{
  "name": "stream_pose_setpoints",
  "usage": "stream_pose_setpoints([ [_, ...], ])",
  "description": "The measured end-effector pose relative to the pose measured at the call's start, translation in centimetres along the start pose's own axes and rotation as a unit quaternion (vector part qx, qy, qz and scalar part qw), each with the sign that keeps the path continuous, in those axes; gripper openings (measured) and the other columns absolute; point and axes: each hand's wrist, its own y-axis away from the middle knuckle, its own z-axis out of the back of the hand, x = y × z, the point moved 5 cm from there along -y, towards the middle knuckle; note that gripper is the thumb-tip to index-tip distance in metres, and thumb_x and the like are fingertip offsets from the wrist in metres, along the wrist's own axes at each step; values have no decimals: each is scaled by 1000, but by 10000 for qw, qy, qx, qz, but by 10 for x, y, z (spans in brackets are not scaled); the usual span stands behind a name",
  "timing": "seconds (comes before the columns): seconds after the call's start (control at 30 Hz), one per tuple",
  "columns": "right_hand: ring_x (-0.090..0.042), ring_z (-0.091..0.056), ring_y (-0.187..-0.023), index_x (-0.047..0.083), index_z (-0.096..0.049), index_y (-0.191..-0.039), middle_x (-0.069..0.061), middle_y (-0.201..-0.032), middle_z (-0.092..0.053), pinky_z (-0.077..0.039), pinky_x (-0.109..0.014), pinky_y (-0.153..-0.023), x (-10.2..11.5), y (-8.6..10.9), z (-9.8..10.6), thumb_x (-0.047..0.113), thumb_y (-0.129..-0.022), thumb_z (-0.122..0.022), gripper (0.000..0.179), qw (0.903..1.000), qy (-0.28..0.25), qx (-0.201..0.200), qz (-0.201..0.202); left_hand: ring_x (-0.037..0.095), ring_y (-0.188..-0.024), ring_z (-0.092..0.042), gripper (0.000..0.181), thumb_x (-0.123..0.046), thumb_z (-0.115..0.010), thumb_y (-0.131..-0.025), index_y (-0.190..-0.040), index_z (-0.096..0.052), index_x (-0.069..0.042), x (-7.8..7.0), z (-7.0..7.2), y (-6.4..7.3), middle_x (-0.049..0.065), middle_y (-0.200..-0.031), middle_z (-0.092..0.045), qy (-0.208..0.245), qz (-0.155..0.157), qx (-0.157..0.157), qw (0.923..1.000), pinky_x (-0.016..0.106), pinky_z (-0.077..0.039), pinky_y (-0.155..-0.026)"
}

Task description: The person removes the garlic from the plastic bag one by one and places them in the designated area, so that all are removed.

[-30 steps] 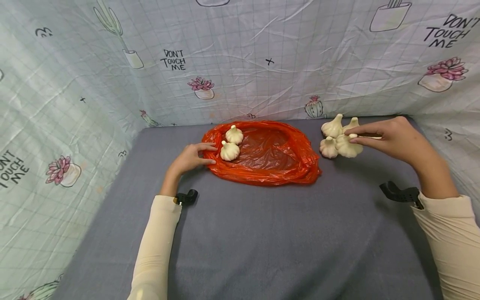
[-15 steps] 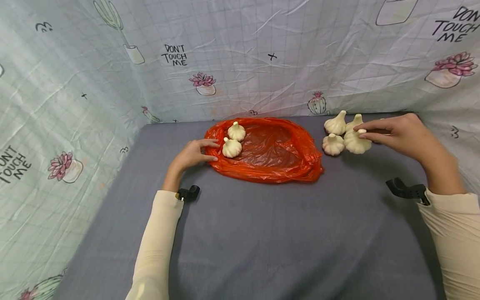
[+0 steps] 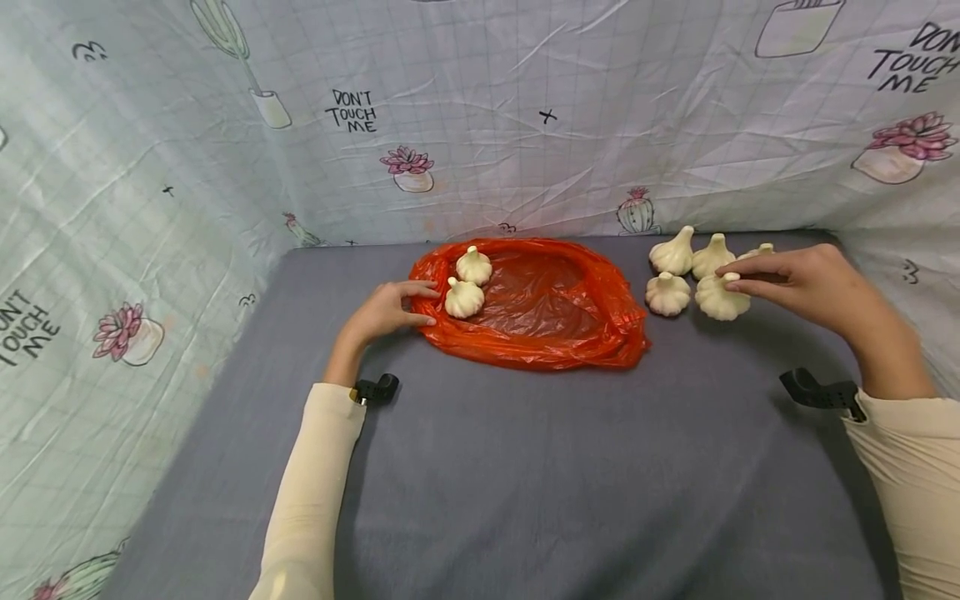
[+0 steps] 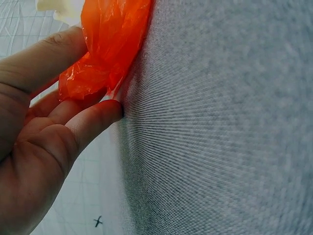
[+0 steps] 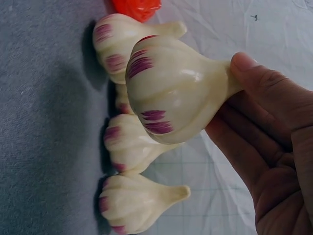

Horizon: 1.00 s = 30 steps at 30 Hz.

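My right hand (image 3: 802,287) pinches a garlic bulb (image 5: 171,90) by its stem between thumb and fingers. In the right wrist view that bulb, cream with purple streaks, stands off the grey cloth, in front of other garlic bulbs (image 5: 139,203). Near it in the head view are a back-left bulb (image 3: 672,252), a front-left bulb (image 3: 667,294) and a middle bulb (image 3: 712,257); another (image 3: 761,250) is partly hidden by the hand. At the left end of a red plastic bag (image 3: 525,354), my left hand (image 3: 382,312) holds the rim (image 4: 115,44) between thumb and fingers.
Two garlic bulbs lie inside the bag at its left end, a rear one (image 3: 474,267) and a front one (image 3: 464,298). A grey cloth (image 3: 540,467) covers the table. Printed fabric walls (image 3: 480,125) rise behind and at the sides.
My right hand has shifted right with the pinched garlic bulb, then slightly down, uncovering more of the bulbs behind. The left hand stays at the bag's rim.
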Motion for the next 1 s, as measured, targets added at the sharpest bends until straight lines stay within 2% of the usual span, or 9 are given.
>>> stream_pose_setpoints([
  [0.17, 14, -46, -62, 12, -83, -95, 26, -92, -68, -37, -18, -58, -5, 1, 0, 14, -77, -87, 19, 9999, -21, -95, 56, 29, -147, -38, 46, -20, -83, -87, -130, -70, -7, 0, -2, 0, 7, -148, -57, 62, 11, -7, 10000, 48, -34, -117],
  [0.37, 11, -43, -59, 14, -83, -94, 36, -91, -63, -35, -17, -58, -14, 5, -3, 11, -74, -88, 21, 9995, -22, 87, -289, 29, -146, -40, 47, -20, -83, -86, -129, -71, -8, 0, -5, -2, 7, -147, -58, -12, -132, -26, 9999, 47, -33, -118],
  [0.53, 10, -42, -58, 14, -83, -95, 33, -89, -64, -35, -17, -57, -19, 6, -5, 9, -73, -88, 23, 9991, 26, 146, -398, 29, -145, -40, 47, -19, -84, -86, -129, -71, -7, 1, -6, -3, 7, -147, -58, 7, -221, -24, 9998, 47, -32, -118],
  [0.67, 9, -43, -57, 14, -83, -95, 35, -86, -64, -35, -17, -58, -21, 5, -9, 6, -72, -88, 25, 9980, -35, 231, -594, 30, -146, -40, 47, -18, -84, -86, -129, -71, -7, 3, -6, -1, 8, -148, -57, 37, -187, 4, 9998, 48, -31, -119],
  [0.8, 9, -47, -59, 13, -83, -94, 28, -84, -67, -36, -15, -58, -21, 4, -14, 4, -72, -88, 25, 9969, -65, 337, -712, 31, -146, -38, 47, -18, -83, -87, -130, -70, -6, 5, -6, 2, 9, -149, -55, -2, -108, 85, 9999, 48, -32, -118],
  [0.9, 9, -48, -60, 14, -83, -95, 23, -84, -69, -37, -15, -58, -21, 4, -16, 5, -73, -88, 24, 9972, -49, 349, -658, 31, -147, -38, 46, -16, -83, -87, -130, -70, -6, 4, -4, 3, 9, -149, -55, 2, -84, 73, 9999, 49, -33, -117],
  [1.0, 9, -47, -58, 14, -83, -94, 26, -84, -68, -36, -16, -56, -21, 3, -16, 5, -72, -88, 24, 9980, -32, 268, -579, 31, -147, -38, 47, -18, -83, -87, -131, -70, -7, 2, -2, 1, 8, -149, -56, -29, -141, 56, 9999, 49, -33, -117],
])
